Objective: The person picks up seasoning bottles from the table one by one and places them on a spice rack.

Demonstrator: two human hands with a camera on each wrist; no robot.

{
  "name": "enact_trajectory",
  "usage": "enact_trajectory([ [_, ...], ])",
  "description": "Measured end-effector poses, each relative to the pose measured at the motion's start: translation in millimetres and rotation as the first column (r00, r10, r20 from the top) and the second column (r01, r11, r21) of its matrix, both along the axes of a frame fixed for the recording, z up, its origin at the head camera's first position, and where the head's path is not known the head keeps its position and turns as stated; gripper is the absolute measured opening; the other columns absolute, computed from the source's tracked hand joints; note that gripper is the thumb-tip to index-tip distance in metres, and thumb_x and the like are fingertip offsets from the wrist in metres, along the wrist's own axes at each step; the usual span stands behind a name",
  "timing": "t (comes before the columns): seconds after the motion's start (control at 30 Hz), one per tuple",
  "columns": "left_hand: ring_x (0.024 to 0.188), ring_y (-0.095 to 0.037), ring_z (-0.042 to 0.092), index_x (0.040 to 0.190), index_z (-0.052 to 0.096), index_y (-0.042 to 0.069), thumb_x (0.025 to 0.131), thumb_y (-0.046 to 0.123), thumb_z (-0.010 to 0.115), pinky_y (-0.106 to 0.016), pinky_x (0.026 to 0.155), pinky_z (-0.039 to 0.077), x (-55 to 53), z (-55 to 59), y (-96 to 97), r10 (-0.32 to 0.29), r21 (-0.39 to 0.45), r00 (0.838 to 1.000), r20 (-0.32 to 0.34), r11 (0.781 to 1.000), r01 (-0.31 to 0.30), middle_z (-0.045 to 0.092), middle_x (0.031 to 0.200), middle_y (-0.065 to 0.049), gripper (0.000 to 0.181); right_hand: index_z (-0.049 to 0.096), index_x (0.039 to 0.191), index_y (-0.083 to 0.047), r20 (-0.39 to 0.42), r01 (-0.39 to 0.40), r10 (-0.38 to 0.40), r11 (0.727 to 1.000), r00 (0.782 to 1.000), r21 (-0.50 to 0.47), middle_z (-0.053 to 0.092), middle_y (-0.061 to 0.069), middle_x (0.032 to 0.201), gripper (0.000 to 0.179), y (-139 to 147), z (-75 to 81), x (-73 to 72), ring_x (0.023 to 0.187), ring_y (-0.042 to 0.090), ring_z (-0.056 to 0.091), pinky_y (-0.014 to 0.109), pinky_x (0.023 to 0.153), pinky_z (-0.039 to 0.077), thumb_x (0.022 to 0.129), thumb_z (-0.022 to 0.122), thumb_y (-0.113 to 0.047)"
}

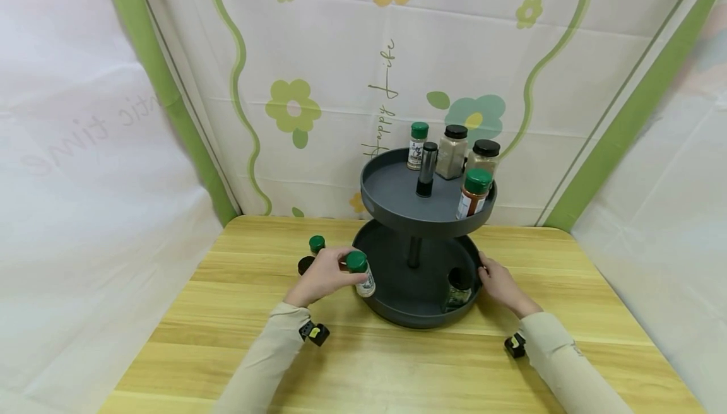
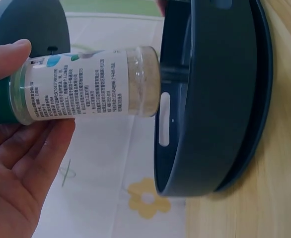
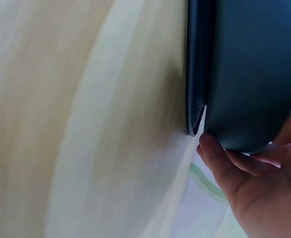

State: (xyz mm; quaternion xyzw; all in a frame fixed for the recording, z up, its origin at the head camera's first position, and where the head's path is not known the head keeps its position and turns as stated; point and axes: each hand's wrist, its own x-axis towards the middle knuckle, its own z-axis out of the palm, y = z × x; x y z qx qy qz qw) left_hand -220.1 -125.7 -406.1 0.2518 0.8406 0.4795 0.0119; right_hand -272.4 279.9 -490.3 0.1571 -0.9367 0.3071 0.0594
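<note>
My left hand (image 1: pixel 328 275) pinches a green-capped spice jar (image 1: pixel 365 283) between thumb and fingers. The jar is tilted, its base over the left rim of the lower tier of a dark grey two-tier rack (image 1: pixel 417 320). In the left wrist view the printed label of the spice jar (image 2: pixel 86 87) faces the camera, and pale contents show at its base. At the rack's right side, my right hand (image 1: pixel 505 286) grips the lower tier's wall; the right wrist view shows the fingers of my right hand (image 3: pixel 264 183) bent about that wall (image 3: pixel 254 74).
A dark-lidded jar (image 1: pixel 457 291) stands in the lower tier at right. The upper tier (image 1: pixel 392 193) carries several jars with green or black lids around its central post (image 1: pixel 427 168). Behind my left hand, a green-capped jar (image 1: pixel 317 243) and a black-lidded one (image 1: pixel 305 265) stand on the wooden table (image 1: pixel 227 313).
</note>
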Motion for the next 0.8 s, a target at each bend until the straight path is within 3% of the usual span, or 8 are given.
enact_trajectory([
  [0.17,0.07,-0.012,0.06,0.106,0.066,0.015,0.082,0.029,0.076,-0.028,0.062,0.052,-5.0,-3.0,13.5,-0.016,-0.023,0.999,-0.028,1.0,0.015,0.063,0.086,0.004,0.029,0.027,0.139,0.019,-0.001,-0.005,0.005,1.0,1.0,0.001,0.037,0.04,0.133,0.047,0.2,0.5,0.0,0.108,0.043,0.05,0.047,0.079,0.041,0.098,0.04,-0.001],
  [0.27,0.066,-0.011,0.058,0.105,0.065,0.017,0.082,0.03,0.075,-0.027,0.058,0.05,-7.6,-5.1,21.2,-0.015,-0.061,0.999,-0.033,0.998,0.013,0.063,0.083,0.006,0.029,0.028,0.139,0.018,-0.003,-0.005,0.005,1.0,1.0,0.002,0.037,0.04,0.134,0.047,-0.1,1.0,-0.2,0.107,0.044,0.051,0.047,0.078,0.042,0.098,0.04,-0.002],
  [0.43,0.065,-0.009,0.058,0.106,0.065,0.015,0.081,0.03,0.076,-0.025,0.058,0.051,-11.5,-10.2,35.3,-0.01,-0.087,0.999,-0.051,0.996,0.005,0.063,0.083,0.007,0.03,0.027,0.14,0.018,0.014,-0.006,0.006,1.0,1.0,-0.015,0.036,0.04,0.135,0.047,-0.6,2.3,-1.4,0.079,0.033,0.054,0.04,0.066,0.041,0.099,0.039,-0.002],
  [0.57,0.067,-0.007,0.059,0.107,0.065,0.014,0.082,0.029,0.076,-0.024,0.059,0.051,-13.3,-14.8,46.5,-0.002,-0.094,0.999,-0.053,0.996,-0.003,0.063,0.087,0.007,0.032,0.026,0.141,0.017,0.035,-0.008,0.008,1.0,0.999,-0.025,0.034,0.039,0.136,0.047,-0.2,3.1,-2.9,0.065,0.023,0.048,0.035,0.06,0.039,0.099,0.039,-0.002],
  [0.8,0.068,-0.006,0.059,0.107,0.065,0.01,0.082,0.028,0.075,-0.022,0.06,0.051,-11.4,-22.9,65.7,-0.02,-0.106,0.999,-0.03,0.994,0.017,0.063,0.088,0.006,0.033,0.028,0.139,0.018,-0.008,-0.015,0.015,1.0,1.0,-0.013,0.037,0.039,0.134,0.046,1.0,2.1,-5.7,0.084,0.032,0.054,0.04,0.069,0.042,0.098,0.04,0.0],
])
